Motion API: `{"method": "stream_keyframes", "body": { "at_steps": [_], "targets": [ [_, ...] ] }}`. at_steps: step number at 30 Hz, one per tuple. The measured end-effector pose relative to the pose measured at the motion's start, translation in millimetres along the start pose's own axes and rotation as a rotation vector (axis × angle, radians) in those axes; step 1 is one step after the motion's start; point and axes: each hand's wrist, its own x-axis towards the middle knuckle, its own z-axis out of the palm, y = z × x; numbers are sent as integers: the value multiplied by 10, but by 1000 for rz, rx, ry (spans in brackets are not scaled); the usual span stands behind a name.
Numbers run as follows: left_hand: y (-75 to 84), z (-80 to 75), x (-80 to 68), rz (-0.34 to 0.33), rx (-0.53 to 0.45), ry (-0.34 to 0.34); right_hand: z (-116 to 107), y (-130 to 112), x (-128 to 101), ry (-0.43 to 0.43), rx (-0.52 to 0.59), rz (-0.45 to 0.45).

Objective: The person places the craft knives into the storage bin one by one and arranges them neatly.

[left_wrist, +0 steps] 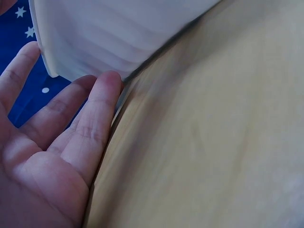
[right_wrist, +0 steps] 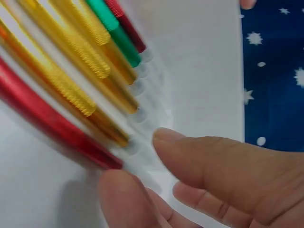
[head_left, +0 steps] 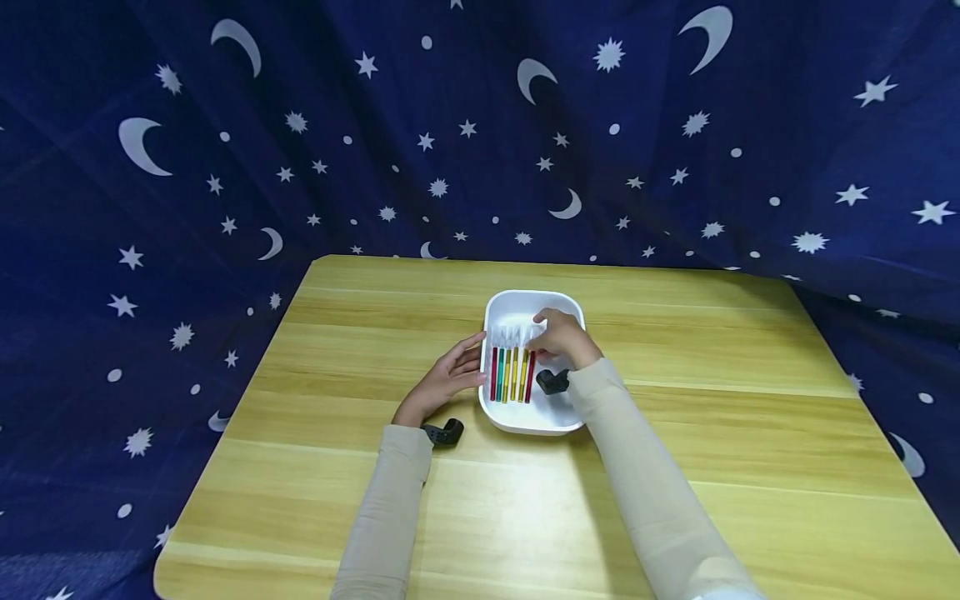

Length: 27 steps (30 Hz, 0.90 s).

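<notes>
A white tray holds a row of several slim, metallic pen-like tools with knurled bands and clear ends. A red tool lies at the right of the row, yellow tools beside it, then a green tool and another red tool. My right hand reaches into the tray, near the right-hand red tool's clear end. In the right wrist view, a gap shows between its thumb and finger, with one fingertip beside the red tool. My left hand touches the tray's left side with extended fingers.
The tray stands on a wood-grain table. A dark blue cloth with white moons and stars hangs behind the table and at its sides. Black wrist-worn devices sit at both sleeve cuffs.
</notes>
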Motion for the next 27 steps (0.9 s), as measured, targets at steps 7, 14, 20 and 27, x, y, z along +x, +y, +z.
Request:
{"method": "stream_keyframes", "body": {
  "at_steps": [7,14,20,27],
  "targets": [
    [4,3,9,0,1,-3,-67,35,-172,65,52,-146],
    [-25,-30,30,5,1,-19,-165,211,-420,149,452,-380],
    [-63,-80,6,-14,20,-14,-226,454,-616,361,539,-418],
    [-22,-95,-97,-47,103,70,-243,876,-785,564,110,-431]
  ]
}}
